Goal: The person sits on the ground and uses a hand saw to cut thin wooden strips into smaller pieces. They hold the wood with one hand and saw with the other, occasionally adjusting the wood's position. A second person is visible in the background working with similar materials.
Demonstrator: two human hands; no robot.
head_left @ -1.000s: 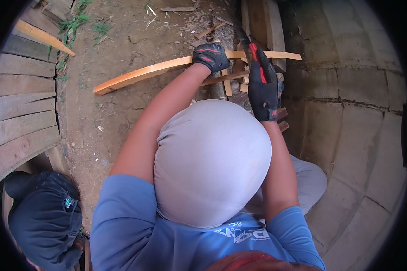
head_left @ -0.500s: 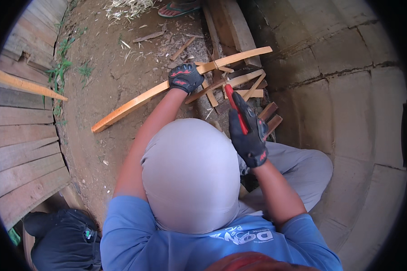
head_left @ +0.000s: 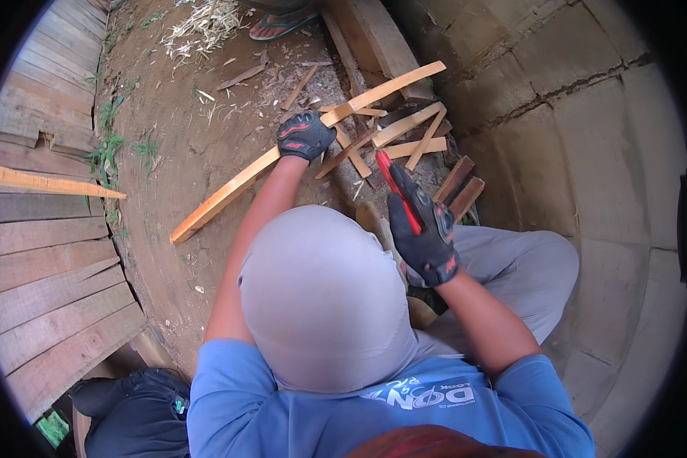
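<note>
My gloved left hand (head_left: 305,136) is closed around the middle of a long, slightly curved wooden strip (head_left: 229,192). The strip slants from the ground side at left up to the far right, over a scatter of wood offcuts (head_left: 410,124). Nearer to me, my gloved right hand (head_left: 426,229) holds what looks like a long red tool handle (head_left: 393,179), slanting forward along its fingers. Its far end points at the strip; a thin dark edge seems to run on from it, too fine to make out clearly. The right hand is apart from the strip.
A wooden beam (head_left: 382,38) lies at the far side, near another person's sandalled foot (head_left: 282,23). Pale shavings (head_left: 206,30) cover the far ground. A block wall (head_left: 557,160) stands right; wooden planks (head_left: 53,259) line the left, near another pointed strip (head_left: 46,182). Dark clothing (head_left: 133,416) shows lower left.
The whole view has shifted slightly, so the scene sits differently in the picture. My left hand still grips the strip, and the right hand keeps much the same pose.
</note>
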